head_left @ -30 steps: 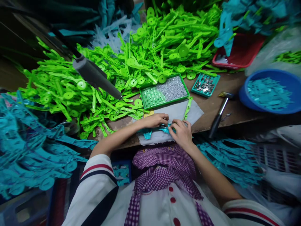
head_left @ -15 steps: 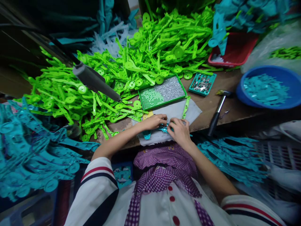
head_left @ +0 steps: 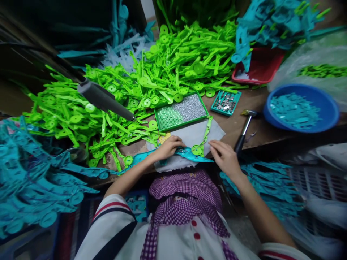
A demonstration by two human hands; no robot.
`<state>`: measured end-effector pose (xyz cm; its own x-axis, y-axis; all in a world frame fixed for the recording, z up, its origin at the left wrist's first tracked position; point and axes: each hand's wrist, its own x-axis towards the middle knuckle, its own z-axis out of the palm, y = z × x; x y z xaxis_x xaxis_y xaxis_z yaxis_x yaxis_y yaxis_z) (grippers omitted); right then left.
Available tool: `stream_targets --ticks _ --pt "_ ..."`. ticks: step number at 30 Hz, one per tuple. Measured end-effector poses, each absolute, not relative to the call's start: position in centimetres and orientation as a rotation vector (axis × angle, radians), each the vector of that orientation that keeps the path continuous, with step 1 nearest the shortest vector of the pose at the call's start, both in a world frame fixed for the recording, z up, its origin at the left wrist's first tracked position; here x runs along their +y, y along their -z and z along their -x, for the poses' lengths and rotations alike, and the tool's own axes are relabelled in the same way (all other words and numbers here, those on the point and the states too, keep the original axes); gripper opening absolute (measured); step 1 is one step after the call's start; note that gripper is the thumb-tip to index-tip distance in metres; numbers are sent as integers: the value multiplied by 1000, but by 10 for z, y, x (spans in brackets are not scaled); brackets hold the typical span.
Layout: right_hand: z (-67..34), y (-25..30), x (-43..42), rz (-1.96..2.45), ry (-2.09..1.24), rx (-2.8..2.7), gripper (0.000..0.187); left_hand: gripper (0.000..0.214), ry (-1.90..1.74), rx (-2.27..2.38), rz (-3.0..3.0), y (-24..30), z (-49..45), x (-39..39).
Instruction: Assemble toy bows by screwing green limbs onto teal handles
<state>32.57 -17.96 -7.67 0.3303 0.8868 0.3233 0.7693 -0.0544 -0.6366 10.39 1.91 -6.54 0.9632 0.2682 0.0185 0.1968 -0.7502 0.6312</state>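
My left hand (head_left: 169,147) lies with curled fingers pressed on a teal plastic strap (head_left: 189,154) that rests across a grey cloth (head_left: 192,134) at the bench's near edge. A green strap (head_left: 206,129) lies on the cloth, its round end (head_left: 196,150) sitting on the teal strap. My right hand (head_left: 225,158) hovers just right of that round end, fingers stretched out and holding nothing.
Behind the cloth sit a green tray of small metal bits (head_left: 181,110), a small teal tray (head_left: 226,102) and a hammer (head_left: 244,131). A big heap of green straps (head_left: 121,90) fills the back. Blue bowl (head_left: 332,119), red tray (head_left: 257,65), teal strap piles (head_left: 27,173), grey handle (head_left: 105,99).
Both hands were pinched together on the teal strap. Now my right hand has let go and drawn right, and a green strap's round end sits on the teal strap. The view shifted slightly.
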Motion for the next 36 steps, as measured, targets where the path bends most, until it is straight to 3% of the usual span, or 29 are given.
stream_targets --ticks 5,8,13,18,23,31,36 --pt "-315 88 -178 1835 -59 -1720 34 30 -593 584 -2482 56 -71 -17" --pt "-318 95 -177 1841 -75 -1755 37 30 -654 583 -2459 40 -54 -46" --pt "-321 100 -178 1850 -190 -1678 35 21 -409 579 -2143 20 -82 -64" --pt "-325 97 -174 1892 -332 -1614 35 22 -229 624 -2083 42 -164 -24" --pt "-332 100 -169 1894 -405 -1558 33 38 158 536 -1958 65 -208 1" --pt "-340 105 -167 1848 -450 -1588 30 42 280 625 -2061 57 -212 -6" --pt "-358 69 -146 1775 -455 -1462 26 49 332 508 -2157 62 -218 3"
